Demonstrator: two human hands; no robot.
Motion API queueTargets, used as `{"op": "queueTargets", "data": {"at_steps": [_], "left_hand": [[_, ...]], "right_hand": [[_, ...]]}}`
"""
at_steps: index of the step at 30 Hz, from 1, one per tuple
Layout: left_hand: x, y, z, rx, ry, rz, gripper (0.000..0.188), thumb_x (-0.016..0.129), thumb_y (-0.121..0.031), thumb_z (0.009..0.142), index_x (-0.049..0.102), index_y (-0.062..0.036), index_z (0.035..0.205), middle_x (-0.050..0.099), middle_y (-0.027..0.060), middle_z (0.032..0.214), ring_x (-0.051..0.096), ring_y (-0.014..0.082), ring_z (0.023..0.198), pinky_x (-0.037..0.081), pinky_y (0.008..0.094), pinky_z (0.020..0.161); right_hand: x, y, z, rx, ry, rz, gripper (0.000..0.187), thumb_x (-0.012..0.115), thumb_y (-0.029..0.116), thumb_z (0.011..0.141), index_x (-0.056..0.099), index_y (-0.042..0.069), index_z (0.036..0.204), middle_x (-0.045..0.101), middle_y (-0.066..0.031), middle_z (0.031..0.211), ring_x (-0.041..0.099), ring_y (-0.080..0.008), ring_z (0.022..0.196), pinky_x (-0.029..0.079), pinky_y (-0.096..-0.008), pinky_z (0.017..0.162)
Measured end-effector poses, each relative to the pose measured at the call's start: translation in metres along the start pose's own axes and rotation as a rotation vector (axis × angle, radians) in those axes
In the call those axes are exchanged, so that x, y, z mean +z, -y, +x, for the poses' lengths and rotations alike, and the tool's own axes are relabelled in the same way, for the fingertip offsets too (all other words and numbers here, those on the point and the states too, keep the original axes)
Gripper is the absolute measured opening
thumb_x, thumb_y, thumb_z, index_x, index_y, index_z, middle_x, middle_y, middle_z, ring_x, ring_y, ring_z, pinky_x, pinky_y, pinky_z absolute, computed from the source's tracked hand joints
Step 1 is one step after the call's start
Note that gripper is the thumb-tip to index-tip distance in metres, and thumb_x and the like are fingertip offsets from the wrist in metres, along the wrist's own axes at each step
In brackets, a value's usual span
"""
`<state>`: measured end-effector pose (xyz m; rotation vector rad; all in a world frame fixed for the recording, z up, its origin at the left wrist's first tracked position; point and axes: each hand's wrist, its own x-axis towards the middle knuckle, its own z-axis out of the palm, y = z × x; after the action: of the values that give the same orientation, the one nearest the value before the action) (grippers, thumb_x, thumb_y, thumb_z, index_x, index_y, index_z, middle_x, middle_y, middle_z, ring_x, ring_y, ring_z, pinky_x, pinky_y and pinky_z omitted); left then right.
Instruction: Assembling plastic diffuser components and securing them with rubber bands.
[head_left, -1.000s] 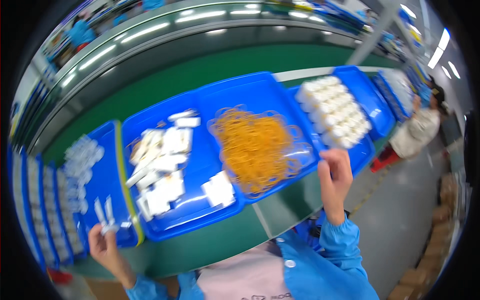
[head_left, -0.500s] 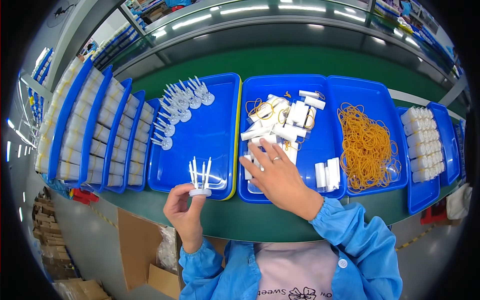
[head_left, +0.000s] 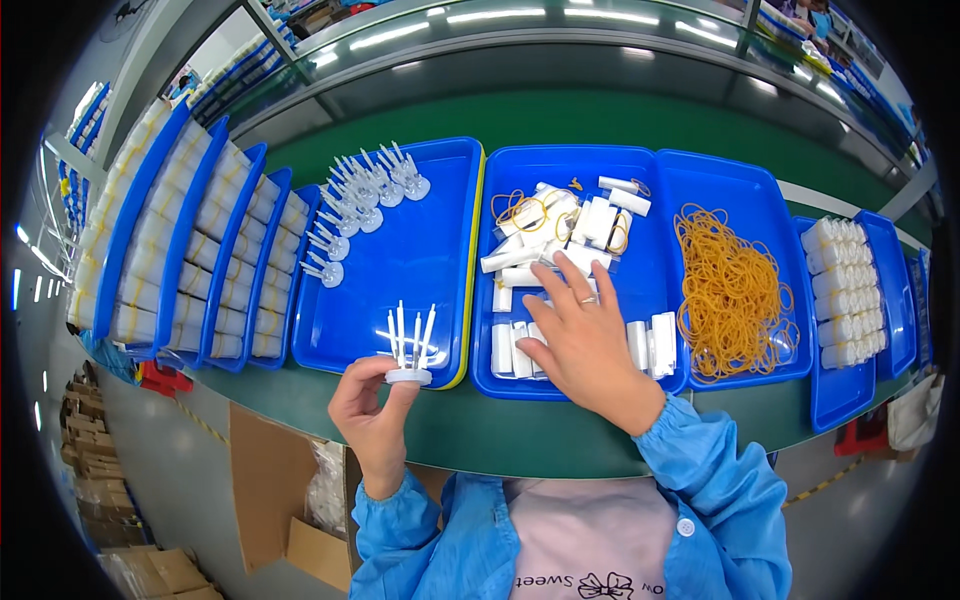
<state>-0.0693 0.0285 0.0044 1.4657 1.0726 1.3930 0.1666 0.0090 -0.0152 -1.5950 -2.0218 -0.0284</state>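
A head-worn fisheye looks down over the green bench [head_left: 480, 430].

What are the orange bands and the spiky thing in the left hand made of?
The orange bands are probably dullish rubber: they lie in curved, tangled loops. The spiky thing looks like smooth, hard plastic, its prongs straight and white.

This is a factory workshop: blue trays [head_left: 390, 265] of small white parts [head_left: 598, 222] and rubber bands [head_left: 735, 295] line the near edge of a long green worktable [head_left: 480, 432]. Filled trays [head_left: 192, 260] stack at its left end. Cardboard boxes [head_left: 95, 485] (plain brown) sit on the floor beyond, by a yellow floor line [head_left: 203, 423].
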Motion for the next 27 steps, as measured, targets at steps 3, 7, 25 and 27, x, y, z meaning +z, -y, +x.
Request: {"op": "queueTargets", "data": {"at_steps": [3, 7, 25, 27], "left_hand": [[0.004, -0.003, 0.000, 0.009, 0.005, 0.014, 0.019, 0.066, 0.005, 0.080, 0.060, -0.0015, 0.096, 0.065, 0.0054, 0.087, 0.063, 0.0118, 0.080, 0.049, 0.0240, 0.074], [0.004, 0.000, -0.002, 0.001, 0.021, 0.024, 0.019, 0.064, 0.006, 0.080, 0.060, -0.0015, 0.097, 0.066, 0.0057, 0.087, 0.063, 0.0121, 0.080, 0.049, 0.0241, 0.074], [0.044, -0.014, -0.027, -0.192, 0.421, -0.210, 0.016, 0.072, 0.003, 0.077, 0.066, 0.0021, 0.092, 0.064, 0.0107, 0.092, 0.061, 0.0183, 0.089, 0.048, 0.0304, 0.082], [0.046, -0.015, -0.026, -0.180, 0.442, -0.195, 0.015, 0.071, 0.002, 0.079, 0.066, 0.0019, 0.092, 0.064, 0.0099, 0.092, 0.060, 0.0178, 0.089, 0.048, 0.0302, 0.082]], "right_hand": [[0.009, 0.001, 0.005, 0.009, 0.087, -0.010, 0.035, 0.071, 0.028, 0.078, 0.064, 0.000, 0.098, 0.046, -0.0175, 0.134, 0.033, -0.0364, 0.134, 0.022, -0.0592, 0.108], [0.002, 0.002, 0.003, -0.001, 0.080, 0.096, 0.028, 0.074, 0.025, 0.075, 0.062, 0.006, 0.090, 0.047, -0.0156, 0.131, 0.033, -0.0361, 0.134, 0.022, -0.0592, 0.108], [-0.045, -0.016, 0.001, 0.579, -0.156, 1.477, 0.022, 0.062, 0.020, 0.093, 0.053, 0.005, 0.105, 0.061, -0.0044, 0.092, 0.056, -0.0095, 0.088, 0.043, -0.0248, 0.083], [-0.046, -0.018, 0.000, 0.597, -0.156, 1.489, 0.022, 0.062, 0.021, 0.092, 0.053, 0.004, 0.105, 0.061, -0.0043, 0.091, 0.056, -0.0093, 0.088, 0.043, -0.0247, 0.083]]}}
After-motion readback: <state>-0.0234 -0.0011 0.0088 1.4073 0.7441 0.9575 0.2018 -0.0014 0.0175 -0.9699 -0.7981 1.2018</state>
